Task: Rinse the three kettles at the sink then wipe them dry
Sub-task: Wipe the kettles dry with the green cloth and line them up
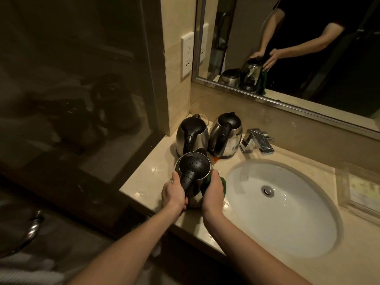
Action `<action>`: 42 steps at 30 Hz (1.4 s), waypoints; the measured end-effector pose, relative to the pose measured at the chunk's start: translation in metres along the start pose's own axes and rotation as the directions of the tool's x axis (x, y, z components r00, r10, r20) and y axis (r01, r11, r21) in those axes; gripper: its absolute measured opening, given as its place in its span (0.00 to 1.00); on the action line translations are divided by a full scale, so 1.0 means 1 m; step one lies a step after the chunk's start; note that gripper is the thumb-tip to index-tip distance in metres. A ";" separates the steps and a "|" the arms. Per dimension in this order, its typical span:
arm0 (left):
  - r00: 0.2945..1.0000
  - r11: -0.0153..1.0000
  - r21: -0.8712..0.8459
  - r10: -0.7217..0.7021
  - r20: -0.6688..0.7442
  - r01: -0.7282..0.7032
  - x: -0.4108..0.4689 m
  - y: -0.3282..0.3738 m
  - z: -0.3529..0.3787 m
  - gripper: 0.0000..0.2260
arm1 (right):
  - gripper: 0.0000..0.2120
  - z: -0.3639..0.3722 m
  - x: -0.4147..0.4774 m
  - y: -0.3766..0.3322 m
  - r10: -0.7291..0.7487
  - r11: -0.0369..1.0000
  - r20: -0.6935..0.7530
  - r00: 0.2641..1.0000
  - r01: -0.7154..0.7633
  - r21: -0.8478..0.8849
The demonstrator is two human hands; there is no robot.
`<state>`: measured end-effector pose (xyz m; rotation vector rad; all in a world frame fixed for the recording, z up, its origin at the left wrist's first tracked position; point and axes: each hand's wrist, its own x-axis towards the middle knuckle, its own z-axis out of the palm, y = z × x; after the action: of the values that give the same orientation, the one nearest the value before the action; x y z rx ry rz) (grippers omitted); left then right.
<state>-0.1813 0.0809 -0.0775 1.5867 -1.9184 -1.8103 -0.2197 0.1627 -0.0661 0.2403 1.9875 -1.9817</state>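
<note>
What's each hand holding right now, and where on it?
Left hand grips the near kettle by its black handle. Right hand holds a green cloth against the kettle's right side.

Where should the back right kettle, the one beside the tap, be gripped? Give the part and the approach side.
Probably take the back right kettle by its black handle, coming from the near side: the handle arches toward the person, spout toward the mirror. The tap crowds its right, the back left kettle its left, and the steel body is rounded.
</note>
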 end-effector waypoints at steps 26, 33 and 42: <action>0.997 0.995 -0.066 -0.066 0.045 0.069 0.004 0.002 -0.006 0.29 | 0.30 -0.024 0.086 -0.015 0.218 0.966 0.189 0.958 -0.183 -0.182; 0.993 0.997 -0.029 -0.072 0.096 0.075 0.009 0.004 -0.024 0.28 | 0.31 -0.027 0.093 -0.024 0.234 0.966 0.311 0.921 -0.186 -0.177; 0.983 0.997 0.051 -0.070 0.172 0.062 0.025 0.005 -0.042 0.28 | 0.31 -0.028 0.096 -0.009 0.155 0.943 0.320 0.935 -0.043 -0.330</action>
<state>-0.1687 0.0336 -0.0752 1.5720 -2.0151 -2.0072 -0.3149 0.1798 -0.0910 -0.0766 1.9783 -1.4877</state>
